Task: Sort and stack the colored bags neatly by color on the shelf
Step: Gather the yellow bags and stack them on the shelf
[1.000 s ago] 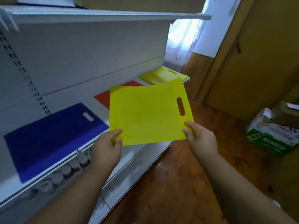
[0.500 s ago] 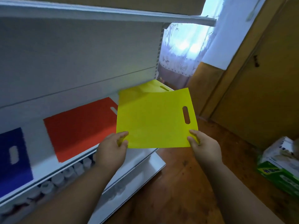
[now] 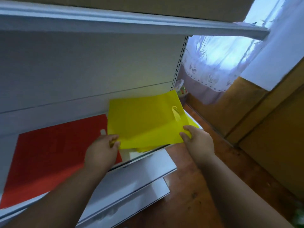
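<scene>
A flat yellow bag [image 3: 144, 119] with a slot handle hangs just over the yellow stack [image 3: 144, 148] at the right end of the white shelf [image 3: 148, 160]. My left hand [image 3: 102, 153] pinches its near left corner. At the near right corner, my right hand [image 3: 197, 140] pinches the same bag. Left of the yellow pile lies a red bag stack [image 3: 52, 153], partly under my left hand.
Another white shelf [image 3: 131, 22] runs overhead. Lower shelf ledges [image 3: 139, 183] jut out below my arms. To the right are a wooden floor [image 3: 189, 203], wooden panels [image 3: 271, 129] and a curtained window [image 3: 218, 60].
Both hands have carried the yellow bag forward and to the right, down over the yellow stack. The view has shifted right, so the blue bag has left the frame.
</scene>
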The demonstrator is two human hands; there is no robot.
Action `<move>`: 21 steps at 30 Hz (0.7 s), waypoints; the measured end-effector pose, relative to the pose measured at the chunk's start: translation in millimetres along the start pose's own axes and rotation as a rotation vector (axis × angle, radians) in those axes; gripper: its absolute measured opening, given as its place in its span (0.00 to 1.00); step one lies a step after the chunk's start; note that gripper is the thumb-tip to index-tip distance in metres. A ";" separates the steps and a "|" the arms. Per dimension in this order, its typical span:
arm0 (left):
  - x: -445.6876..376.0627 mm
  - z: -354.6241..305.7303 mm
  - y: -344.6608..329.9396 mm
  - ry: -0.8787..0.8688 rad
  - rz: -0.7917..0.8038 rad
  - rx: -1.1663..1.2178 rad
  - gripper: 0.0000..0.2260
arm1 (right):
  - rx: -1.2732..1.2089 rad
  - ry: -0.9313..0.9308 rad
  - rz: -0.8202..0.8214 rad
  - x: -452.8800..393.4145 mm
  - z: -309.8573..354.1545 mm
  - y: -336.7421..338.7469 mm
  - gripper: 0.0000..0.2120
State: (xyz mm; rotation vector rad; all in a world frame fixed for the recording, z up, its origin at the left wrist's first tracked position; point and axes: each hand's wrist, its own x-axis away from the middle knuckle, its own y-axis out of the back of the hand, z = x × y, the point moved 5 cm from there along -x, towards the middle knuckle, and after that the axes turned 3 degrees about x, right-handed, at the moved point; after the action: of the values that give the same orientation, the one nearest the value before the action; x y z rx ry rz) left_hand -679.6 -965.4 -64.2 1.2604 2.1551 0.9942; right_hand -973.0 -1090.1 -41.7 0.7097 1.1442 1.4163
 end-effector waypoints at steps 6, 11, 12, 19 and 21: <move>-16.1 -30.9 -33.9 0.040 -0.009 -0.144 0.15 | 0.046 0.098 0.017 -67.1 -29.2 -4.6 0.16; -31.2 -55.0 -61.2 0.126 -0.040 -0.308 0.14 | 0.100 0.143 0.141 -105.5 -61.4 -22.8 0.16; -30.2 -58.3 -68.5 0.142 -0.033 -0.349 0.14 | 0.111 0.147 0.176 -110.6 -67.6 -27.2 0.16; -22.4 -81.0 -97.5 0.228 -0.056 -0.549 0.13 | 0.262 0.224 0.287 -139.3 -82.5 -39.6 0.16; -21.9 -85.2 -98.4 0.240 -0.075 -0.545 0.12 | 0.252 0.291 0.291 -140.0 -75.4 -38.7 0.17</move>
State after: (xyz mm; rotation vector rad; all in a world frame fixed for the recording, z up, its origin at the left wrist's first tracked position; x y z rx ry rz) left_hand -781.4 -1046.8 -85.0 0.8252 1.8787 1.6263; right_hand -999.5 -1247.4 -78.1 0.8951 1.5117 1.6758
